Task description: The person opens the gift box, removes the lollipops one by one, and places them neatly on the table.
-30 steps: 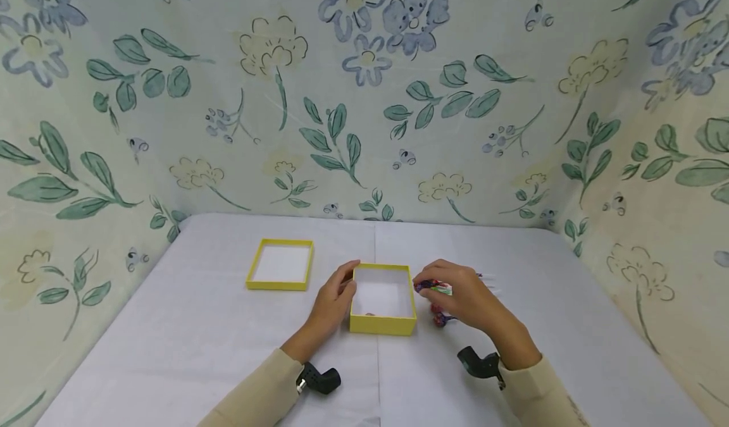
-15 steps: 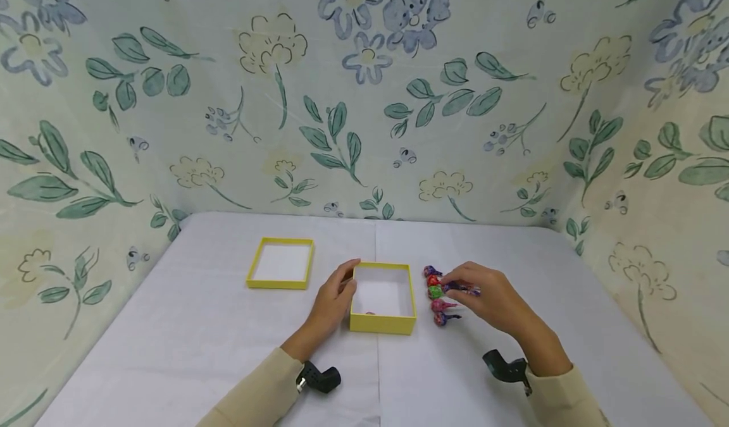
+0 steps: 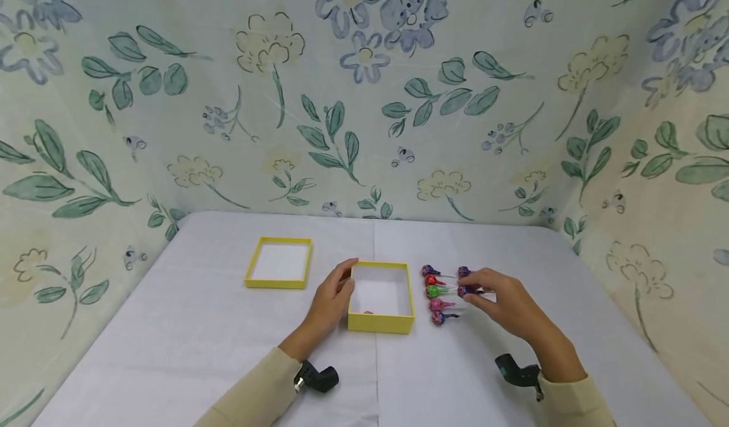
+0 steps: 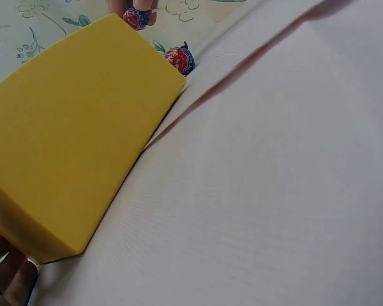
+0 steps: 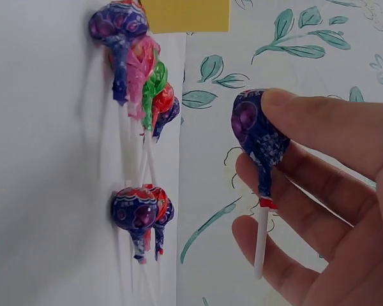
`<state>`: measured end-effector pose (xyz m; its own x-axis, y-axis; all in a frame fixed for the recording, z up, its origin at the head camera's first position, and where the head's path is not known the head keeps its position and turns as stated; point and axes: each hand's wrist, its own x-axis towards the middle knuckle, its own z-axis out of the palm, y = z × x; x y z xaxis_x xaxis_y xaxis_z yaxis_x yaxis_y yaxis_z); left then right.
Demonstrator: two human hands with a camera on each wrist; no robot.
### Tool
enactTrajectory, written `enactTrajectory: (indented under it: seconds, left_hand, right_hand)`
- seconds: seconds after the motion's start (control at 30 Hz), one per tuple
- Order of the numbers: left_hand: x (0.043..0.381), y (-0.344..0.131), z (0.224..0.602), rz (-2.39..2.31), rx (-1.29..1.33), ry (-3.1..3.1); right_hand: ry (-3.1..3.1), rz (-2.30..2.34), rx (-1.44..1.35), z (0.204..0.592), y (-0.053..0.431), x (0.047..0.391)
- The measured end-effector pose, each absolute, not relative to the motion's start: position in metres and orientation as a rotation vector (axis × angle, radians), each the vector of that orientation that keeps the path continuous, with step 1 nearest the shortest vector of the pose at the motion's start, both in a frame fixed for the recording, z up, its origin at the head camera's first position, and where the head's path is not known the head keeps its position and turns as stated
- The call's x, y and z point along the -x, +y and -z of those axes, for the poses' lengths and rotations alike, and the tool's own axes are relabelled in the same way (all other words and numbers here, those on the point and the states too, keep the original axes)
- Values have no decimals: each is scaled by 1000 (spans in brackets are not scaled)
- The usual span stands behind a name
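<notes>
My left hand (image 3: 330, 300) holds the left side of an open yellow box (image 3: 380, 323), its fingers reaching the back left corner. In the left wrist view the fingers (image 4: 13, 277) rest against the box's end. My right hand (image 3: 509, 297) pinches a purple-wrapped lollipop (image 5: 258, 127) by its head between thumb and fingers, the white stick hanging down. To the right of the box lie several lollipops in a column: purple, red (image 3: 431, 280), green (image 3: 435, 291), pink (image 3: 438, 305) and a blue-and-red one (image 3: 438, 317). Another purple lollipop (image 3: 464, 271) lies just beyond the right fingertips.
A yellow box lid (image 3: 276, 284) lies inside up on the white-covered table (image 3: 188, 326), left of the box. A small pinkish bit shows inside the box above its near wall. Floral cloth (image 3: 319, 129) hangs behind and at both sides.
My right hand has moved right, away from the box's right side, uncovering the lollipop column; it now holds a purple lollipop farther right. The left hand and box stay in place.
</notes>
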<state>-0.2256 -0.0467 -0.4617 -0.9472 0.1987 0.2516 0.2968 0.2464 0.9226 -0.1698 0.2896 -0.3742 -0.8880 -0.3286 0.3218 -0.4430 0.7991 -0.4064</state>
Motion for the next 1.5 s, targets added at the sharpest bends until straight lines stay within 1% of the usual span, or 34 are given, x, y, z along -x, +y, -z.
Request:
enactTrajectory:
  seconds: [0.3,0.73,1.07,1.4,1.5]
  left_hand:
    - [225,-47,464,1814,484,-2405]
    - [228,-48,461,1831,546,-2360]
    - [204,-47,427,1846,538,-2365]
    - [201,-46,425,1856,504,-2363]
    - [208,-45,434,1848,494,-2378]
  right_hand:
    - [-2781,-617,-524,383,304,174]
    - [-2851,-636,-432,391,317,179]
    - [-2929,-669,-393,395,318,182]
    - [-2986,-675,-359,399,318,183]
    - [-3005,-672,-363,400,318,184]
